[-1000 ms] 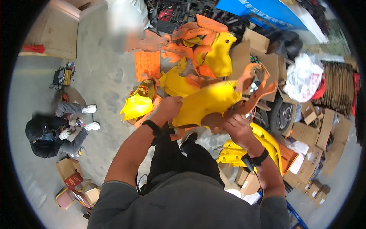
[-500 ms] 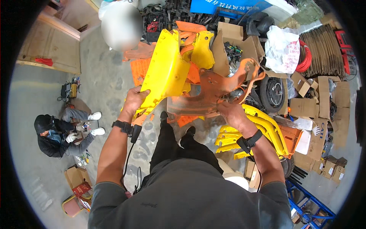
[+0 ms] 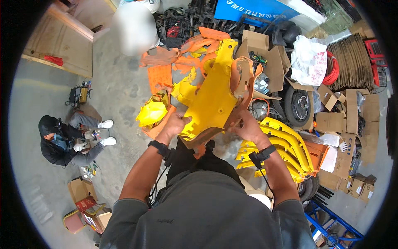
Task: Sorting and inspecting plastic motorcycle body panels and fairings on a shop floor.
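1 yellow panel (image 3: 209, 99) lies against 1 orange panel (image 3: 242, 104), up over the floor (image 3: 116, 143). The left hand (image 3: 178, 124) pinches the yellow panel's near corner; the right hand (image 3: 249, 128) grips the orange panel's near edge. These 2 seem to be put together, but not set down yet. Curved yellow parts (image 3: 295, 143) are stacked on the right; loose orange pieces (image 3: 160, 77) lie in a messy pile ahead.

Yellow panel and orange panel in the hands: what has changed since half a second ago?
The yellow panel has moved rightward with the left hand and now covers part of the orange panel, which has swung leftward. Neither was let go: the right hand still grips the orange one. The seated co-worker stayed in place.
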A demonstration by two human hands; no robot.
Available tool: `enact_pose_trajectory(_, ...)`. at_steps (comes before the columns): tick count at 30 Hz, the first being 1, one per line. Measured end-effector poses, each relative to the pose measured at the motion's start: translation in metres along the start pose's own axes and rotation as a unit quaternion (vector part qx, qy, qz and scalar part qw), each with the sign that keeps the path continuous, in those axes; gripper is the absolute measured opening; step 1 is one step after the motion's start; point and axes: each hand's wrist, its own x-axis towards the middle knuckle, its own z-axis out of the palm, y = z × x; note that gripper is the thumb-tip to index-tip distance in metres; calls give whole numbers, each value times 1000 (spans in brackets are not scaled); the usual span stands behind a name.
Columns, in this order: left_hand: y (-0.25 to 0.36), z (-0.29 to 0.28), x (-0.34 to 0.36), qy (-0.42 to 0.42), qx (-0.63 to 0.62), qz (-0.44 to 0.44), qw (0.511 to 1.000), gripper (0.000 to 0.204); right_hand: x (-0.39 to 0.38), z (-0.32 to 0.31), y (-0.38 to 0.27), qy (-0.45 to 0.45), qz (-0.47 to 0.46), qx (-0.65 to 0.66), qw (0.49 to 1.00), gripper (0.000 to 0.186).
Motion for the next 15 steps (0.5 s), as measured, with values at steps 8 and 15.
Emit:
enact_pose_trajectory(8, -17, 12, 7, -8, -56, -25, 998, 21, 0, 19, -15, 5, 56, 78, 995, 46)
enact_pose_trajectory(15, -5, -1, 8, -10, 84, -18, 996, 27, 3, 2, -34, -20, 62, 122, 990, 53)
